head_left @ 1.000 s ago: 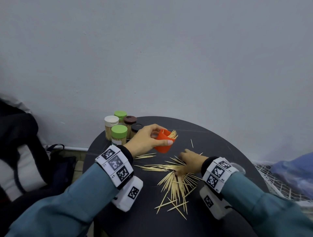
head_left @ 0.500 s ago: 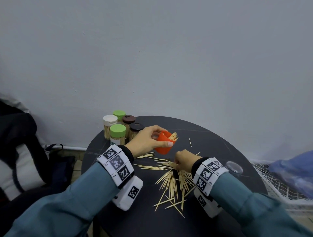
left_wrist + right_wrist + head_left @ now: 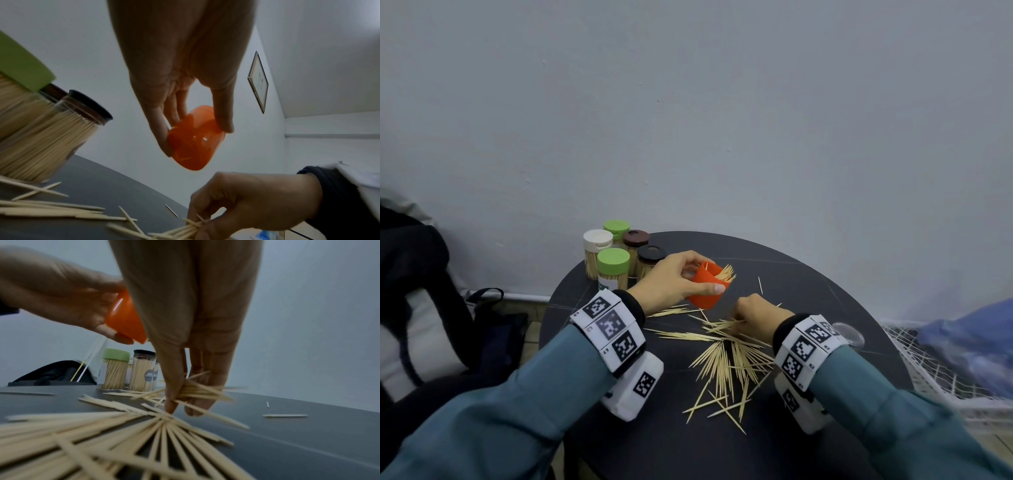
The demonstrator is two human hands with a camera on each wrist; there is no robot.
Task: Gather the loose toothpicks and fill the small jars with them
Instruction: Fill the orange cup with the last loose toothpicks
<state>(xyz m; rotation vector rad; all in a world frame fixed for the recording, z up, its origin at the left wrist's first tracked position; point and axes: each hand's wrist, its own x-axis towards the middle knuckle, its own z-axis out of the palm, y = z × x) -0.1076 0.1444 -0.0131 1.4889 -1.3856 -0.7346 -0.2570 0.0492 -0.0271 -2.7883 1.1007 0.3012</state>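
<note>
Head view: left hand (image 3: 671,281) grips the orange jar (image 3: 709,286) above the table's (image 3: 808,284) far middle, mouth tilted right. Left wrist: its base faces the camera. Right wrist: right hand (image 3: 185,340), now nearer the jar, pinches toothpicks (image 3: 197,391) lying crosswise.

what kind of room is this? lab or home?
Likely a home or small office corner, not a lab: small round dark table against a plain wall, a framed picture hanging, a bag on the floor.

Head looks down; 2 wrist views low, share table (image 3: 808,281).
</note>
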